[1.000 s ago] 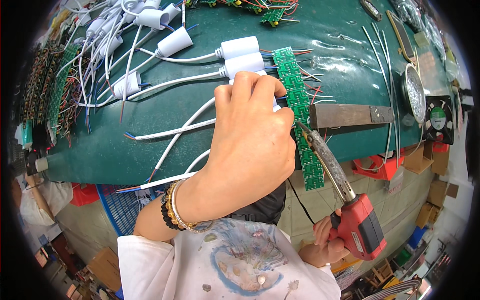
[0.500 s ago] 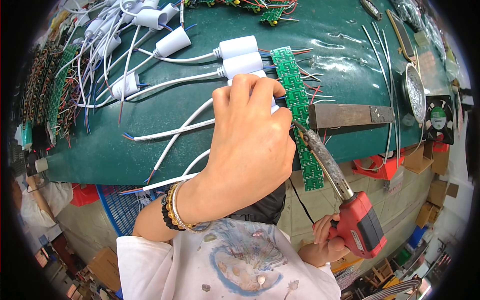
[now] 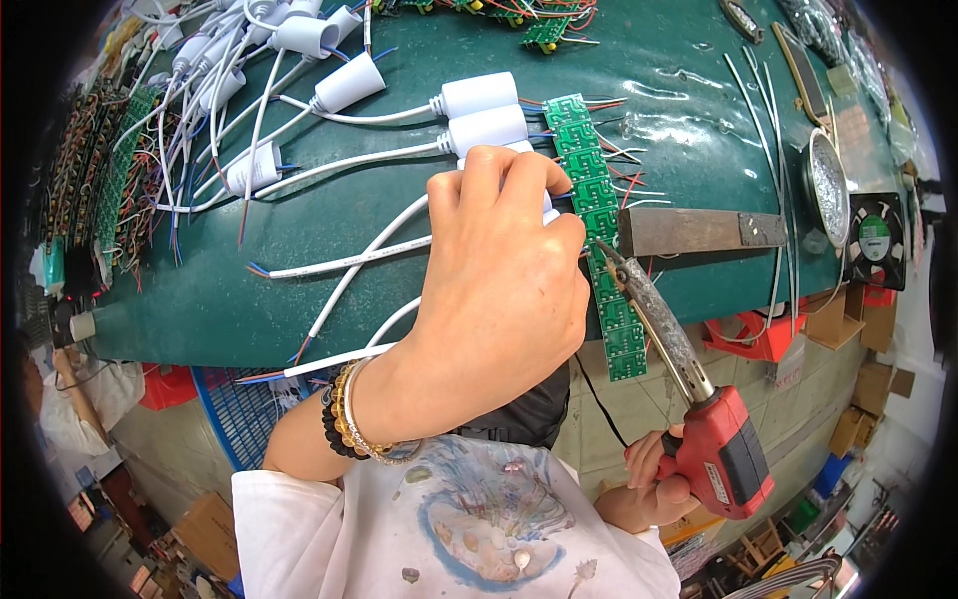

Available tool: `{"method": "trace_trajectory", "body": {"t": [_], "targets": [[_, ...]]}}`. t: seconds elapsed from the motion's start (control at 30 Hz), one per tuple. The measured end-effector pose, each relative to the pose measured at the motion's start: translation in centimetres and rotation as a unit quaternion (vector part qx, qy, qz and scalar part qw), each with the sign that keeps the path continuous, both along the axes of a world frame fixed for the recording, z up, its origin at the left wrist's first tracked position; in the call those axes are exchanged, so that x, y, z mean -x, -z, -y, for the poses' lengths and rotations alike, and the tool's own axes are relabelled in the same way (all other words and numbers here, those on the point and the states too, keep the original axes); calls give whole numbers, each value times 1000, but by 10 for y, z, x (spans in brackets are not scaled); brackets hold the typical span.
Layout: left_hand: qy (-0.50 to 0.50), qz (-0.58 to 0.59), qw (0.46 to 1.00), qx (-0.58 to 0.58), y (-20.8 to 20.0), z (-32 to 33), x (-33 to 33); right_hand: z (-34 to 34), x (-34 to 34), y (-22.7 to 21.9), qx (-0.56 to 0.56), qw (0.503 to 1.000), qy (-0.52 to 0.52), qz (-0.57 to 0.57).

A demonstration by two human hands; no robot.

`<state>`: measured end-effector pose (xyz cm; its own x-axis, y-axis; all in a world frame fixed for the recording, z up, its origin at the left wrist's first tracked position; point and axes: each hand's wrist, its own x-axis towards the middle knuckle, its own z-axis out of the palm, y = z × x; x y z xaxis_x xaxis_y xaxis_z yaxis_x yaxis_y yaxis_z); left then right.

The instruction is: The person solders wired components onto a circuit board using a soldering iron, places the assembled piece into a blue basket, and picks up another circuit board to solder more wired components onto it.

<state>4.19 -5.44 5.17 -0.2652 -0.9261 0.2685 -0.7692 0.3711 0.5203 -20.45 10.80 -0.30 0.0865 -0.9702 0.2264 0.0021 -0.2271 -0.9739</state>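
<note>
My left hand (image 3: 509,270), back side up and fingers curled down, is closed at the left edge of a long green circuit board strip (image 3: 582,155). What its fingertips pinch is hidden beneath them; part of a white cylindrical housing shows under the hand. My right hand (image 3: 661,477) grips a red and black soldering gun (image 3: 728,454) by its handle. The gun's dark tip points up and left, over the board beside my left fingers; contact is hard to tell. White cylindrical housings with cables (image 3: 487,130) lie against the board's left side, their thin wires reaching it.
A dark flat bar (image 3: 689,232) lies across the board's right side. Further right are solder wires (image 3: 783,190), a round metal dish (image 3: 828,185) and a small black fan (image 3: 876,240). More white housings (image 3: 347,84) and cables pile up at the far left of the green table (image 3: 160,324).
The soldering gun's tip has shifted slightly to the right along the board. My left hand stays nearly in place, still closed beside the strip.
</note>
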Motion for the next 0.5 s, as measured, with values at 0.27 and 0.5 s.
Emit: {"method": "trace_trajectory", "body": {"t": [0.27, 0.5], "targets": [[0, 1, 1000, -2, 0, 0, 0, 5, -11, -11, -21, 999, 16, 20], [0, 1, 1000, -8, -1, 0, 0, 5, -9, -8, -24, 999, 6, 44]]}}
